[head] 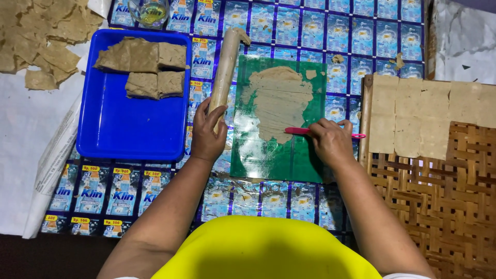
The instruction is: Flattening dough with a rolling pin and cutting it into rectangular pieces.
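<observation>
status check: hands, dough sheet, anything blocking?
Left hand grips rolling pin. Right hand holds pink tool at flattened dough on green mat. Nothing blocking.

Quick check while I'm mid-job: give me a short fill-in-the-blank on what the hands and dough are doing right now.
1. The left hand grips the lower end of the ____.
2. The right hand holds a pink tool against the thin dough sheet, which lies on a ____ mat.
3. The thick dough blocks sit in a ____ tray.
4. Cut dough squares rest on a woven ____ at the right.

Missing words: rolling pin; green; blue; tray
</observation>
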